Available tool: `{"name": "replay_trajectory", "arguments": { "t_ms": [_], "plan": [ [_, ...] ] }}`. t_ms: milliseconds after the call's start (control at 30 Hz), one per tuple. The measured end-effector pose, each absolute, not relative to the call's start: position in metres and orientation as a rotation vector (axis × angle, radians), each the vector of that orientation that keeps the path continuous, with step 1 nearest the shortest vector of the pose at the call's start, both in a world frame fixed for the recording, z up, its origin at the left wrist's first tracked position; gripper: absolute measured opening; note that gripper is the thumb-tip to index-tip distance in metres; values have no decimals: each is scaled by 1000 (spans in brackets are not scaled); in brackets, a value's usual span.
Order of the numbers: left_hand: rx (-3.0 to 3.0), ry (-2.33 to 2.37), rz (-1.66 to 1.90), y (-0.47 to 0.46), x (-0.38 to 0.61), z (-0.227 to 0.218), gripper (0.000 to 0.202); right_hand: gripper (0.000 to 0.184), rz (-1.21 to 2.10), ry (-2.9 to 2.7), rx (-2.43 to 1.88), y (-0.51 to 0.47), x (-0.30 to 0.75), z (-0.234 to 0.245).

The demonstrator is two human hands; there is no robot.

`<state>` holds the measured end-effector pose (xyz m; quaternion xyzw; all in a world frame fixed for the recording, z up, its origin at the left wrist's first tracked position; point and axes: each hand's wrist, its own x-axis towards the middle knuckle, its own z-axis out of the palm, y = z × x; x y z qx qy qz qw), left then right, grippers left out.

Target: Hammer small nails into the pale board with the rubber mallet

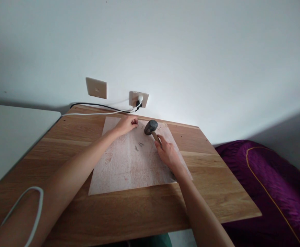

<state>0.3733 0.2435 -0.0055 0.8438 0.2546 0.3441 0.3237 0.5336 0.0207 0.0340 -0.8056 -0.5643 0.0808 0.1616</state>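
- The right hand (167, 153) is closed around the wooden handle of a hammer (151, 127), thumb and fingers wrapped near its middle.
- The hammer's dark head is above the far half of a pale, reddish-stained board (129, 168); whether it touches the board I cannot tell.
- The left hand (132, 122) is narrow, thumb and fingers drawn together over the board's far part, to the left of the hammer head; whether anything is pinched there is too small to tell.
- A few thin, dark nails (141, 144) lie loose on the board between the two hands, nearer the person than the hammer head.
- The board lies flat on a wooden bench (204, 195) against the wall (191, 61).
- Behind the board, a white plug (140, 98) sits in a wall socket (145, 100).
- A purple cover (281, 181) with a yellow line lies beyond the bench's right edge.
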Motion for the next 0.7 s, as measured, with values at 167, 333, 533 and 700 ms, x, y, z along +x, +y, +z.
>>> {"name": "replay_trajectory", "arguments": {
  "t_ms": [167, 333, 533, 700],
  "plan": [
    [2264, 662, 905, 243, 372, -6, 5, 45, 237, -1615, -2283, 20, 534, 34],
    [2328, 653, 882, 242, 371, -4, 4, 46, 232, -1613, -2250, 20, 535, 32],
    [2302, 701, 895, 240, 371, -5, 12, 45, 230, -1614, -2255, 20, 535, 32],
    [2276, 697, 870, 240, 372, -5, 14, 44, 219, -1628, -2262, 20, 535, 32]
  ]
}}
